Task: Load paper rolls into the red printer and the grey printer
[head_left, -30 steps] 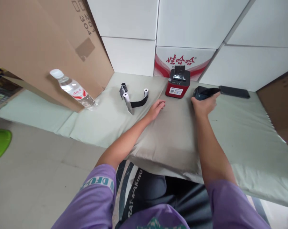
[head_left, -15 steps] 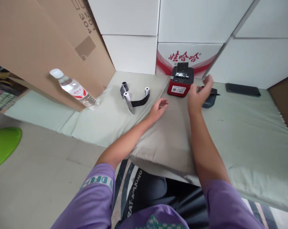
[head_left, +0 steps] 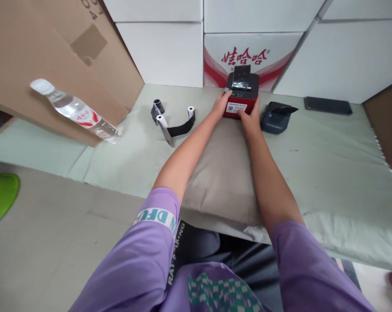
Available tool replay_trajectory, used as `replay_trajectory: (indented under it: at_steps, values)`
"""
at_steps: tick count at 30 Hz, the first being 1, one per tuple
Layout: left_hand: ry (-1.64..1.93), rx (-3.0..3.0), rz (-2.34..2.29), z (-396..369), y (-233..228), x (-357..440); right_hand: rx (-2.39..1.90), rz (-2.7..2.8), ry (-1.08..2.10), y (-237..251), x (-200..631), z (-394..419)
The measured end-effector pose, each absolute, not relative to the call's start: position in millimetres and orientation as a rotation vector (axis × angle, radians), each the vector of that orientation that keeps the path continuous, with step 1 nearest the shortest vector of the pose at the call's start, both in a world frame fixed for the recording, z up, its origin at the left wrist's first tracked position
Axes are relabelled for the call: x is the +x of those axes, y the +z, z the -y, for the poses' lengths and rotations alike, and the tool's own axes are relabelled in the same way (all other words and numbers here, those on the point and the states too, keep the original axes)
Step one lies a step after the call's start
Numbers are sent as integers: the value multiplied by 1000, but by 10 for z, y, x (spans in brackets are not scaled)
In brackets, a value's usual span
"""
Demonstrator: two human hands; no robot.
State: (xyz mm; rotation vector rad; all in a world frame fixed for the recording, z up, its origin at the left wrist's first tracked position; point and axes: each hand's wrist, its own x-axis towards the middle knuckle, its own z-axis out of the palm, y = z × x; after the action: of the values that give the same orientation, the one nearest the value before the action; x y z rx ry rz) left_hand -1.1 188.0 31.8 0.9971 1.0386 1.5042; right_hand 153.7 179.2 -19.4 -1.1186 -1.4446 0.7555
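Held red printer (head_left: 243, 99) between half-curled fingers, left hand (head_left: 221, 105) at eight o'clock, right hand (head_left: 251, 119) at four; best squeezed evenly.

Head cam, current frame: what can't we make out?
All head view:
1. Fingertips of left hand and right hand: mostly hidden by the red printer.
2. Its white label: text too small.
3. Print on the cardboard box: cut off by top edge.
4. Green object: cut off by left edge.
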Motion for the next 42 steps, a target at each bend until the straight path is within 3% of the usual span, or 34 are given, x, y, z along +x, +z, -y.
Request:
replay_trajectory:
  at_steps: [6, 11, 16, 21, 27, 33, 42]
  values:
    - [1361, 1043, -1241, -1500, 597, 104, -1110, 1511, 584, -3, 1565, -1409]
    - [1349, 1298, -1275, -607, 714, 106, -1103, 1572, 522, 168, 1781, -519]
    - [1327, 1422, -1322, 389, 697, 141, -1195, 1610, 571, 319, 1933, 413]
    - [1271, 1424, -1377, 845, 543, 134, -1382, 1648, 618, 375, 1914, 862]
    - [1342, 1622, -1263, 688, 342, -247, -1272, 1544, 702, 359, 2028, 768]
    - [1204, 2350, -1104, 361, 172, -749, -1148, 1194, 847, 260, 1998, 168]
    - [1114, 2161, -1122, 388, 156, -754, -1137, 1147, 747, 21, 1878, 17]
